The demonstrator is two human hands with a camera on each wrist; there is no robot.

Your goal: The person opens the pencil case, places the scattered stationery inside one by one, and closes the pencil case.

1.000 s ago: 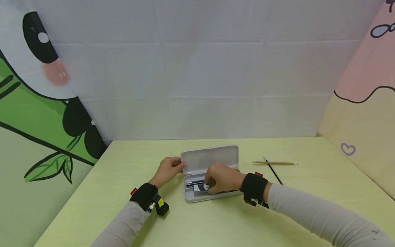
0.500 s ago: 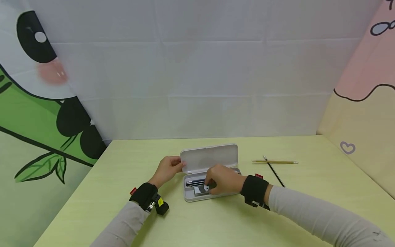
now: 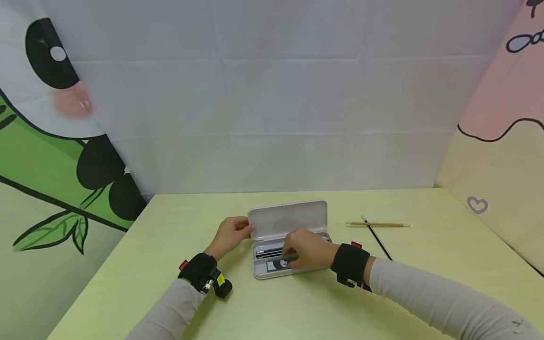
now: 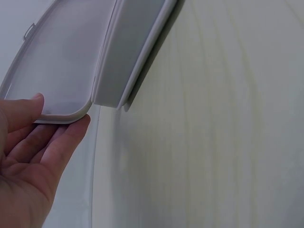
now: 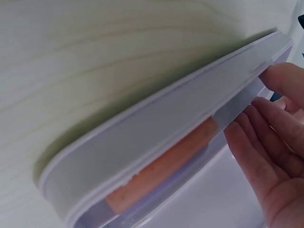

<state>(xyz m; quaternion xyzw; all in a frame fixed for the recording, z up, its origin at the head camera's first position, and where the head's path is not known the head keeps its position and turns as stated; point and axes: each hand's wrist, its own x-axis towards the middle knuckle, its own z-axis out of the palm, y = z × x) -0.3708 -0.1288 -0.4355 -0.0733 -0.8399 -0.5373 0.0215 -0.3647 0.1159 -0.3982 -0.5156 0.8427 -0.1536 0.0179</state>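
Observation:
A pale grey pencil case (image 3: 260, 273) lies with its lid (image 3: 289, 218) raised. My left hand (image 3: 228, 236) holds the lid's left corner; in the left wrist view the thumb is on the inner face, with the fingers (image 4: 66, 137) behind. Over the case's front half, my right hand (image 3: 309, 248) pinches a dark grey stick (image 3: 291, 257), mostly hidden by the hand. Dark pencils (image 3: 267, 253) lie in the rear compartment, a black-and-white block (image 3: 277, 265) in front. The right wrist view shows an orange-brown bar (image 5: 164, 164) along the wall, beside the right hand's fingertips.
To the right of the case, a yellow pencil (image 3: 386, 225) crosses over a black pencil (image 3: 379, 241) on the light wooden table (image 3: 191, 210). A white sheet stands behind, with cartoon-printed panels at either side.
The dark grey stick has come into sight between my right thumb and fingers, tilting to point left over the block. My left hand keeps its place on the lid.

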